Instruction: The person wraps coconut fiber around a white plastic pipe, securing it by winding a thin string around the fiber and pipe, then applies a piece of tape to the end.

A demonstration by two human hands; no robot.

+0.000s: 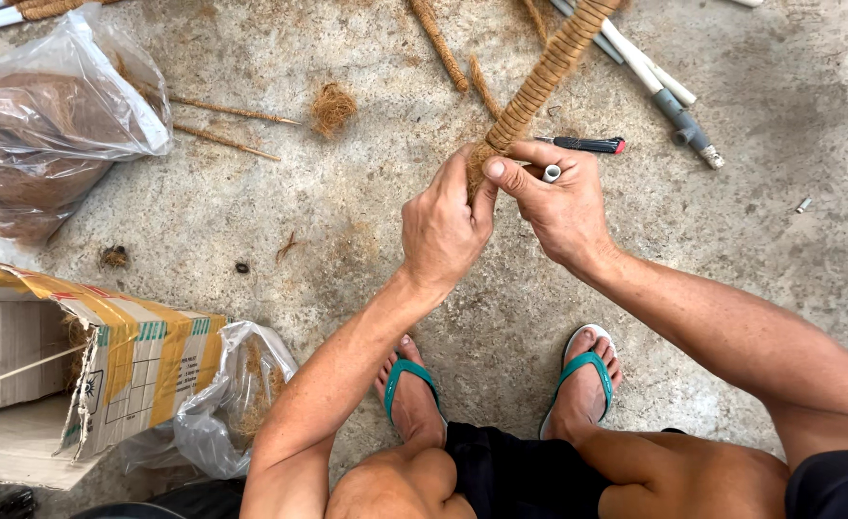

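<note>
Both hands meet on the near end of a coir-wrapped pole, which slants away from the grip toward the top of the view. The left hand is clenched round the fibre-covered end, thumb pressed against the wrapping. The right hand grasps the same end from the other side, thumb laid across toward the left hand's fingers, and a short white pipe end shows between its fingers.

Just beyond the right hand's knuckles a black utility knife with a red tip lies on the concrete floor. Farther out on that side are white plastic pipes with a grey fitting. Beyond the left hand lie a loose tuft of coconut fibre and thin fibre-wrapped sticks.

Well off to the left of the grip, a clear plastic bag is filled with brown coir. Nearer the person, on the same side, an open cardboard box sealed with yellow tape lies on its side, its contents mostly hidden, and a smaller clear bag against it holds some loose fibre.

Below the grip, the person's feet rest in teal flip-flops.
</note>
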